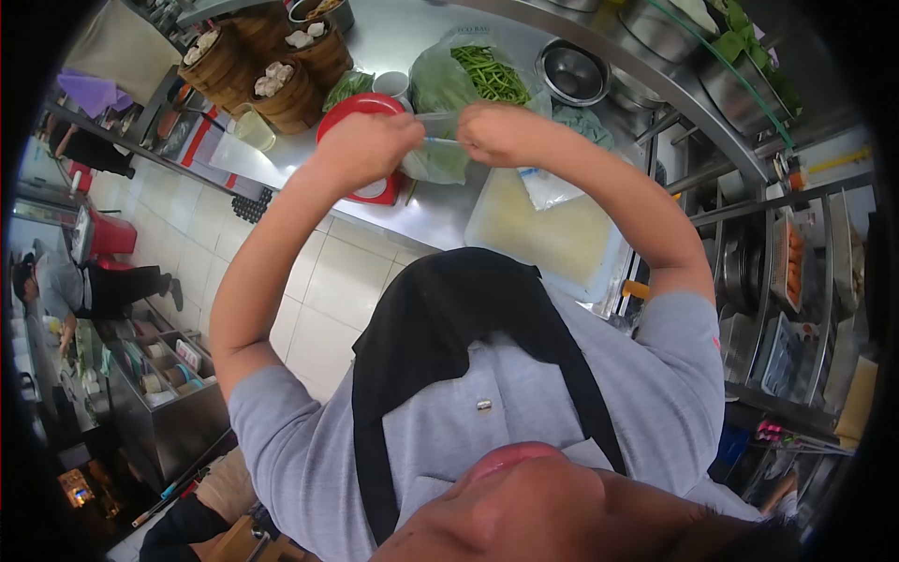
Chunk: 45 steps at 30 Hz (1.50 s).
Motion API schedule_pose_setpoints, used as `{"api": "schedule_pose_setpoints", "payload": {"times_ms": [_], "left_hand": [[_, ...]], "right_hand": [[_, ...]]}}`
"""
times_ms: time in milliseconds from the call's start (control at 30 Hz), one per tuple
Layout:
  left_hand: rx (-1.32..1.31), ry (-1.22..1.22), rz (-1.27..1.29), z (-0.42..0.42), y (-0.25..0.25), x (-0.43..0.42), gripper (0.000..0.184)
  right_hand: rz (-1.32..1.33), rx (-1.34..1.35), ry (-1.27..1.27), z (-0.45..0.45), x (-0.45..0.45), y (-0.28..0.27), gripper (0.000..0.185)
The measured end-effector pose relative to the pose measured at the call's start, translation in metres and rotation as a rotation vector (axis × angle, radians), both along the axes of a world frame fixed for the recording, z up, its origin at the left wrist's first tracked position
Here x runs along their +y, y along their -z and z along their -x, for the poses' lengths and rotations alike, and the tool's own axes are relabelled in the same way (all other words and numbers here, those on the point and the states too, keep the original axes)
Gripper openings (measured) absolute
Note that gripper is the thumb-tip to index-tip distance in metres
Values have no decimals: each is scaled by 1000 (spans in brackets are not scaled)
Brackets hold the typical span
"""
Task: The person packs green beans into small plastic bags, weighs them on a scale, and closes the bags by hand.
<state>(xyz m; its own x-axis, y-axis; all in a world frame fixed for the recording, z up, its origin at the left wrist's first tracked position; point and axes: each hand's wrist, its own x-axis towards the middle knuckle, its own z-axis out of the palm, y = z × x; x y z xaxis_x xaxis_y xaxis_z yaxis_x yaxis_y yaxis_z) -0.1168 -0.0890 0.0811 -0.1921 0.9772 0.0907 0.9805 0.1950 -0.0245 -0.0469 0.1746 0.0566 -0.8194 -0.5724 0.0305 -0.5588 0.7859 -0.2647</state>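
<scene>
Cropped head (538, 510); left hand (372, 145) and right hand (503, 133) pinch clear plastic (438, 121), outline unclear.

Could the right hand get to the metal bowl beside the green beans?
Probably yes: the metal bowl sits near the right hand, with nothing solid visibly between, though the hand's grip seems busy with clear plastic.
</scene>
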Motion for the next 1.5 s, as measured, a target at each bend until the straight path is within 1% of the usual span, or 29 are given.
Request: {"api": "schedule_pose_setpoints", "payload": {"times_ms": [67,167,233,267,333,367,400,433,467,533,567,633,667,700,733,767,800,867,900,967,1000,1067,1100,1167,1200,1267,1300,1367,1500], "left_hand": [[-43,-46,-72,8,3,1,8],[41,24,11,11,16,4,11],[-32,-32,-188,11,9,7,9],[-40,-47,-190,7,15,8,9],[-25,-13,2,-4,29,8,8],[-37,-25,8,-6,30,6,8],[-85,-62,-160,-8,24,5,9],[-132,-103,-329,-12,22,4,10],[-138,-115,-325,-19,29,1,10],[-409,-415,-724,-36,51,-9,13],[-507,-545,-684,-44,75,-13,14],[-448,-695,-414,-60,146,-20,15],[-442,-764,-197,-65,166,-14,20],[-460,-773,-191,-64,200,-14,20],[-405,-769,-121,-57,237,-12,21],[-348,-761,-54,-50,260,-10,22],[-356,-764,-53,-46,266,-6,22],[-346,-801,-97,-39,273,0,23],[-341,-813,-108,-40,268,2,23],[-394,-885,-115,-47,257,2,23],[-382,-896,-128,-50,251,-4,23],[-498,-844,-58,-63,241,-16,19],[-488,-848,-65,-69,242,-25,19],[-720,-726,-165,-78,247,-47,21],[-711,-726,-172,-84,245,-57,21],[-904,-706,-237,-93,241,-78,20],[-895,-706,-246,-95,236,-87,20],[-1062,-761,-223,-98,225,-106,21],[-1045,-811,-291,-99,212,-134,19]], "right_hand": [[-9,179,2,-2,-1,1,10],[-76,195,-61,-1,4,1,9],[-25,271,-29,-2,8,-5,7],[21,337,3,-4,10,-6,8],[-16,261,-25,-15,8,10,7],[-50,192,-27,-22,7,18,9],[-44,180,-37,-25,8,19,9],[-49,265,-46,-27,10,17,8],[-53,355,-53,-29,11,16,7],[-57,309,-43,-45,4,37,6],[-71,265,-18,-54,1,45,6],[-6,254,2,-76,-5,48,7],[54,235,17,-83,-7,51,7],[56,215,11,-87,-8,54,7],[100,248,50,-89,-11,55,8],[143,284,92,-91,-12,56,9],[141,275,89,-91,-11,60,9],[251,131,144,-81,-8,66,9],[247,137,129,-75,-8,62,9],[387,19,262,-63,-11,48,10],[384,31,246,-56,-16,36,10],[528,87,224,-45,-28,5,13],[529,97,215,-38,-33,-12,13],[486,141,160,-21,-42,-48,15],[486,151,155,-13,-47,-63,15],[412,184,115,6,-57,-88,18],[408,193,109,15,-61,-98,18],[371,140,93,32,-68,-113,19],[350,150,1,65,-77,-117,19]]}}
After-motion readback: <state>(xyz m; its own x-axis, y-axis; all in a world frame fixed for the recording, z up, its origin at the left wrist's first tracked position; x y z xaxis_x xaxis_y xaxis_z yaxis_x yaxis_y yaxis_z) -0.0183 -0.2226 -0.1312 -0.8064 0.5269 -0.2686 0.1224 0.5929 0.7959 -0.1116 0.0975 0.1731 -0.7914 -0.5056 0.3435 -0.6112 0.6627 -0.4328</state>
